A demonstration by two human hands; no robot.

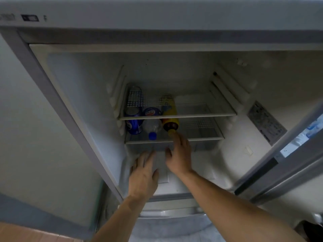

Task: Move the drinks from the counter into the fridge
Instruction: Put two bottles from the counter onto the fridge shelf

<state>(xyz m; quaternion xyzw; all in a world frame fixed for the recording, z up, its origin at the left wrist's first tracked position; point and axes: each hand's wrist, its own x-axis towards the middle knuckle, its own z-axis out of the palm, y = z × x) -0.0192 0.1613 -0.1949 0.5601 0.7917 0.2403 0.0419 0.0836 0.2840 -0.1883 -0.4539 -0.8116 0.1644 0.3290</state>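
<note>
Three drinks stand on the lower shelf (201, 137) of the open fridge (83, 95): one blue Pepsi can (133, 125), one clear Pepsi-labelled bottle (152, 125) with a blue cap, one yellow-labelled bottle (170, 117). The right hand (178, 154), grip wide and empty, fingertips touching that bottle's yellow cap. The left hand (144, 173) spreads flat, holding nothing.

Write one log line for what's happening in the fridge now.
fridge: open | shelf: can, two bottles | right hand: open, at yellow cap | left hand: open, empty

Fridge (73, 95) walls smooth matt white plastic; shelf (201, 114) clear and glossy; blue can (133, 125) shiny metal.
</note>
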